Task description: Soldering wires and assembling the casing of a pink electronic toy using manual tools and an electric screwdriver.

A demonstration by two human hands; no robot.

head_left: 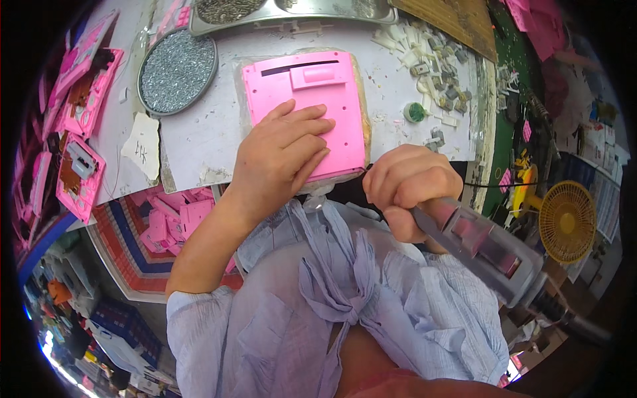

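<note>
A pink plastic housing (340, 123), flat with a long dark slot and several small holes, lies in front of me on a wrapped pad (366, 126). My left hand (286, 147) rests flat on its left side, fingers spread. In my right hand (413, 186) is a dark electric screwdriver (488, 249), its handle slanting down to the right toward a cord. The fist is closed around its front end, beside the housing's lower right corner. A thin dark tip seems to reach that corner; whether it touches a screw cannot be made out.
A round dish of small screws (178, 71) stands at the left, below a metal tray (292, 26). White plastic parts (441, 66) lie scattered at the right near a green-topped cap (415, 112). Pink housings (83, 172) are stacked far left; more fill a striped bag (126, 259). A yellow fan (567, 222) stands right.
</note>
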